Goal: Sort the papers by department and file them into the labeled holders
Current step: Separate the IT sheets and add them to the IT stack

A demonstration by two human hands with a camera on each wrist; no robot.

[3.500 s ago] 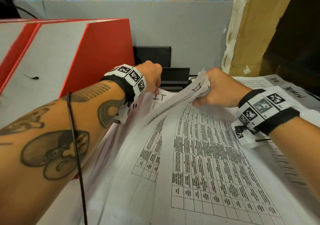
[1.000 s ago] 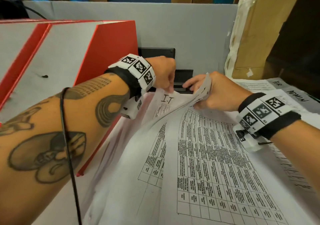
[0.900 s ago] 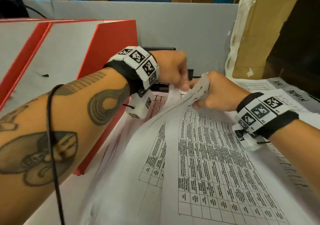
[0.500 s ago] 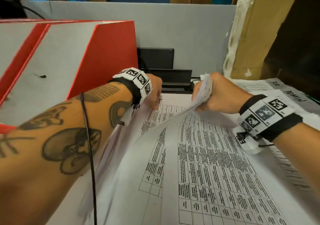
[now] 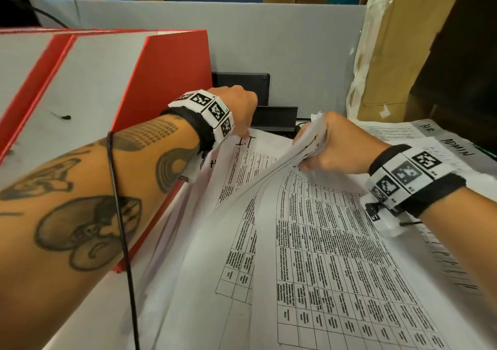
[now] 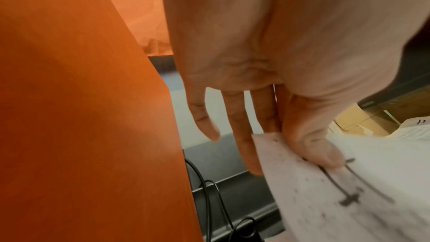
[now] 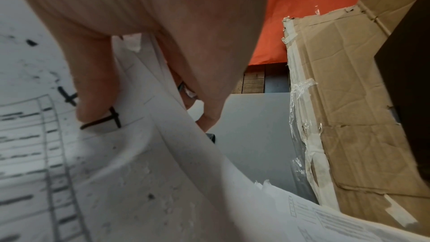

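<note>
A stack of printed table sheets [image 5: 336, 255] lies in front of me. My right hand [image 5: 309, 145] grips the top corners of several lifted sheets [image 5: 269, 177], thumb in front and fingers behind [image 7: 149, 117]. Under them lies a sheet marked "I.T" [image 5: 250, 161]. My left hand [image 5: 243, 134] holds that sheet's top edge. In the left wrist view its thumb [image 6: 321, 152] presses on the handwritten mark, with the fingers [image 6: 244, 144] straight behind the paper. A red and grey holder [image 5: 166, 75] stands just left of the left hand.
Sheets marked "HR" [image 5: 427, 127] and "ADMIN" [image 5: 457, 150] lie at the right. Black trays [image 5: 277, 118] stand at the back against a grey partition [image 5: 295, 40]. Taped cardboard [image 5: 390, 40] rises at the right. A black cable [image 6: 209, 200] runs beside the holder.
My left hand rose toward the right hand's bundle, then dropped back left onto the sheet marked I.T. The right hand has kept its hold on the lifted sheets and barely moved.
</note>
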